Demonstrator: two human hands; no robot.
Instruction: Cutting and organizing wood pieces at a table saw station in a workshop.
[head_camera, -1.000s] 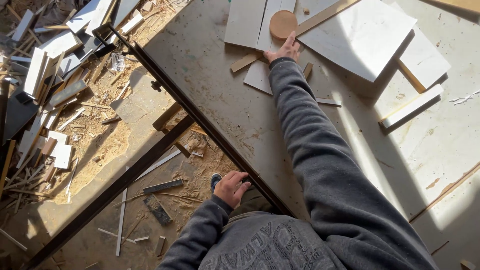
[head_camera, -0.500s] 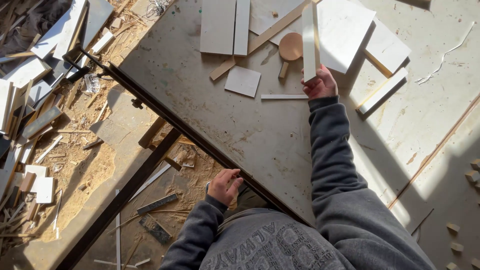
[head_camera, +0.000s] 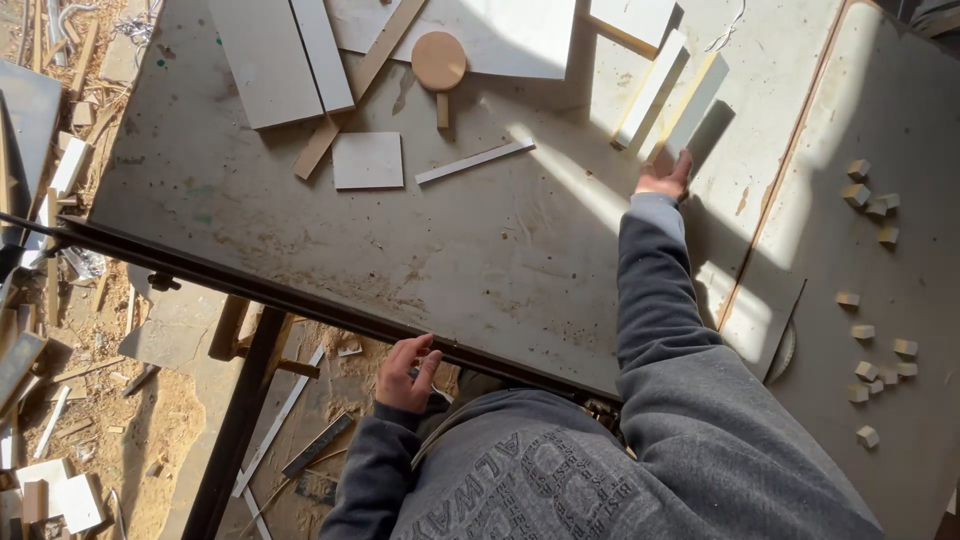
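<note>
My right hand (head_camera: 664, 177) reaches far across the grey worktable (head_camera: 480, 265) and grips the near end of a long white board strip with a tan edge (head_camera: 698, 100), which stands tilted on its edge. A second white strip (head_camera: 650, 90) lies just to its left. My left hand (head_camera: 405, 371) hangs at the table's near edge with its fingers loosely apart, holding nothing that I can see. A round wooden disc on a short handle (head_camera: 439, 62) lies further left on the table.
White panels (head_camera: 265, 60), a small white square (head_camera: 367, 160) and a thin white slat (head_camera: 475, 161) lie on the table's left half. Several small wooden blocks (head_camera: 872, 205) are scattered on the adjoining surface at right. Offcuts and sawdust cover the floor (head_camera: 60, 330) at left.
My right hand picked up the white strip beside the wooden disc and carried it rightward across the table. The left hand stayed by the table edge.
</note>
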